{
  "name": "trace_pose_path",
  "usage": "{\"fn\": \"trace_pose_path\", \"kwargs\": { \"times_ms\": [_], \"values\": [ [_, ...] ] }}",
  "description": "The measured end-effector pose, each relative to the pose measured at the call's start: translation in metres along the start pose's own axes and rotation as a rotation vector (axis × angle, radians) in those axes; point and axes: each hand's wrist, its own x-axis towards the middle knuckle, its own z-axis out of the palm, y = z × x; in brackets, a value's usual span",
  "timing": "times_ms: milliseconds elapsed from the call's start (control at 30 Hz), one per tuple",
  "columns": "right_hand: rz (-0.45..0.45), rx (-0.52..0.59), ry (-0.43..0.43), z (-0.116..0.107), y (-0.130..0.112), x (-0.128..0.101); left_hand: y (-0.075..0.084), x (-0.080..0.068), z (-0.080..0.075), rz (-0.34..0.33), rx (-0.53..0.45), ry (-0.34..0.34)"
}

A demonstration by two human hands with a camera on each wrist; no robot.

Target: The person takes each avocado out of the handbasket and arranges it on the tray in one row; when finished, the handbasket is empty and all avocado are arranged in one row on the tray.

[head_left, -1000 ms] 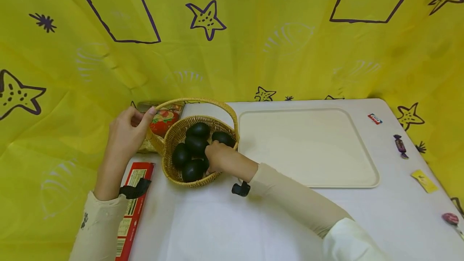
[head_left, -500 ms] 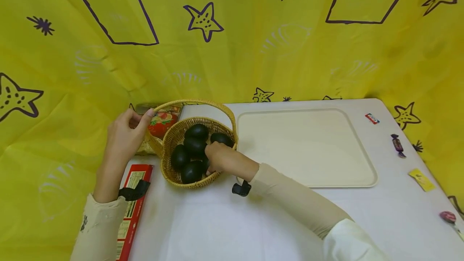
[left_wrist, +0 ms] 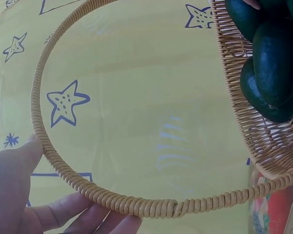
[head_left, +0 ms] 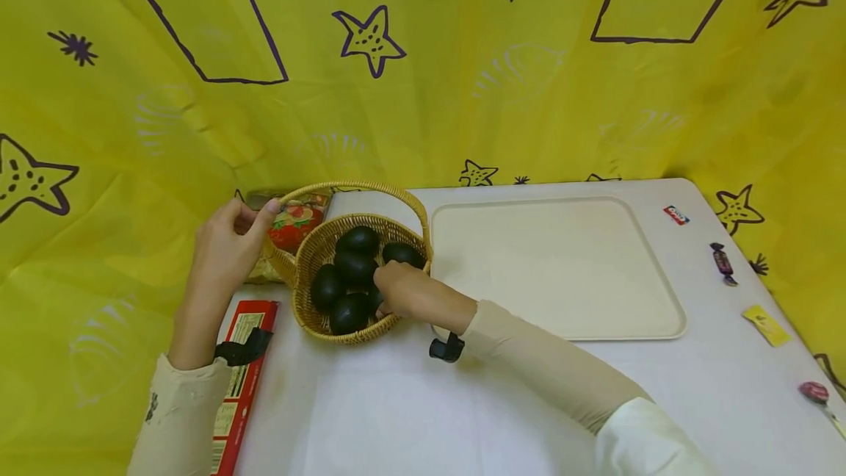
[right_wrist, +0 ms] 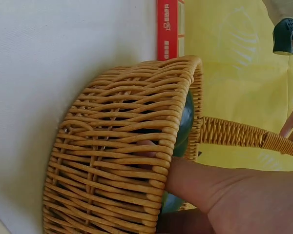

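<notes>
Behind a white-covered table (head_left: pixel 396 417) hangs one yellow curtain (head_left: pixel 423 109) printed with starfish. On the table lies one cream tray (head_left: pixel 542 270), and just left of it sits one wicker basket (head_left: pixel 350 339), honey-coloured and tightly woven, its mouth facing up and its single handle (head_left: pixel 360 184) arching from left to right. The left hand (head_left: pixel 228 237) grips that handle, thumb against fingers; the right hand (head_left: pixel 413 291) reaches over the near right rim, fingers down among the fruit (whether they are clasped round one, I cannot tell). One red box (head_left: pixel 250 391) lies lengthwise away from the person; one printed bag (head_left: pixel 297 222) is behind the basket. At least six avocados (head_left: pixel 350 313) fill the basket, smooth, glossy, dark green ovals, the two farther middle ones with long axes roughly left to right. Four sweets line the right edge: lollipop (head_left: pixel 814 392), yellow packet (head_left: pixel 767 325), purple-wrapped candy (head_left: pixel 723 264), red-and-blue candy (head_left: pixel 676 215).
</notes>
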Motion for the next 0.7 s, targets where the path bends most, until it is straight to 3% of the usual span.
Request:
{"fn": "trace_pose_path", "kwargs": {
  "times_ms": [400,700],
  "values": [
    [0.018,0.115,-0.053,-0.011,0.008,0.002,0.002,0.000,-0.001,0.002,-0.003,-0.004],
    [-0.021,0.207,-0.012,-0.020,0.016,-0.008,0.002,-0.001,-0.001,-0.007,-0.008,-0.012]
  ]
}}
